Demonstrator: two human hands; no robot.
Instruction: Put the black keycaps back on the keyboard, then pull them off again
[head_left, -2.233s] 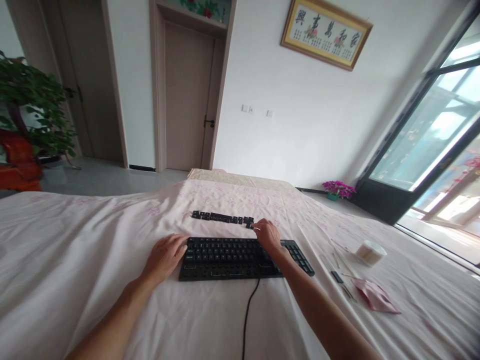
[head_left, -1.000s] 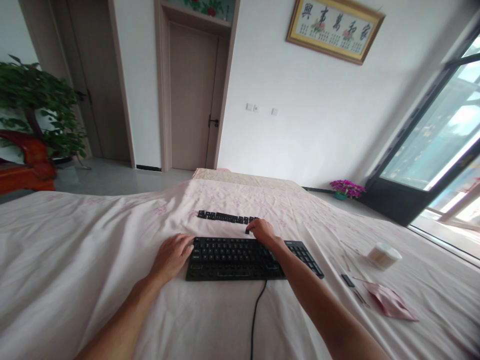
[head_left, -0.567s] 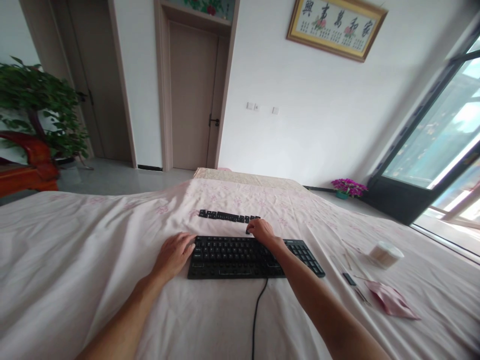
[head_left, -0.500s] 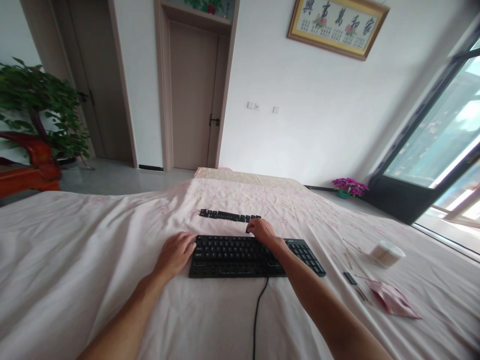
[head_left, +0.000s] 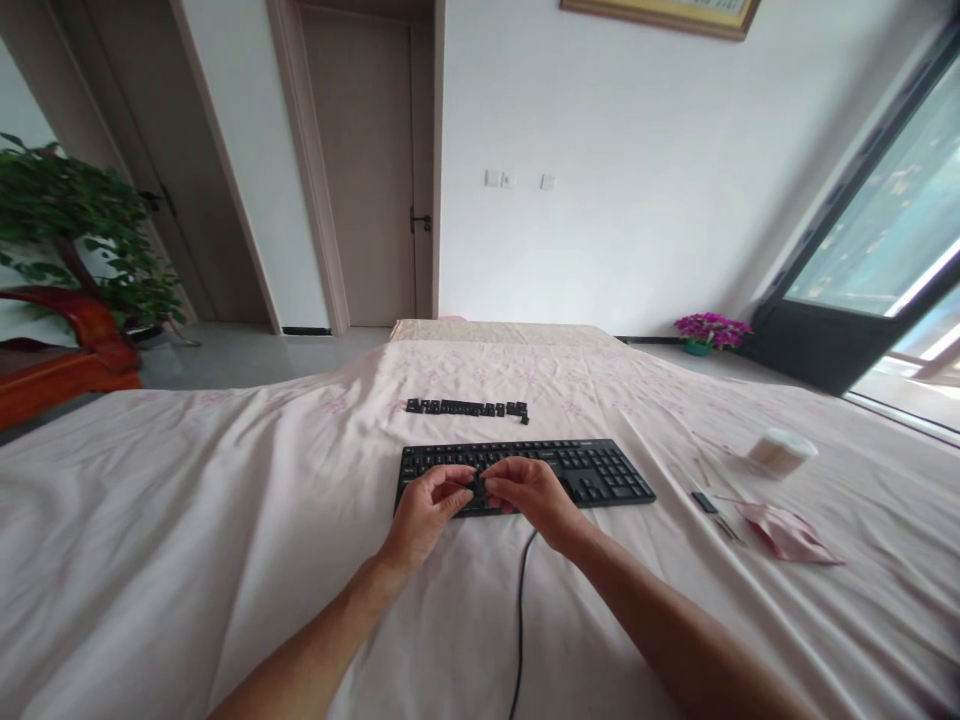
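A black keyboard lies on the pale flowered cloth, its cable running toward me. Over its middle, my left hand and my right hand meet, fingertips pinched together. Between them is a small dark piece that looks like a keycap; the fingers cover much of it. Part of the keyboard's lower rows is hidden behind both hands. Beyond the keyboard, loose black keycaps are lined up in a row, with one sitting slightly nearer at the right end.
On the right of the cloth are a tub of cotton swabs, a few loose swabs, a small dark-handled tool and a folded pink cloth. A potted plant and a red wooden chair stand at the far left.
My right hand has come back from the keycap row to the keyboard's middle. My left hand has left the keyboard's left edge and joined it. The view has tilted down.
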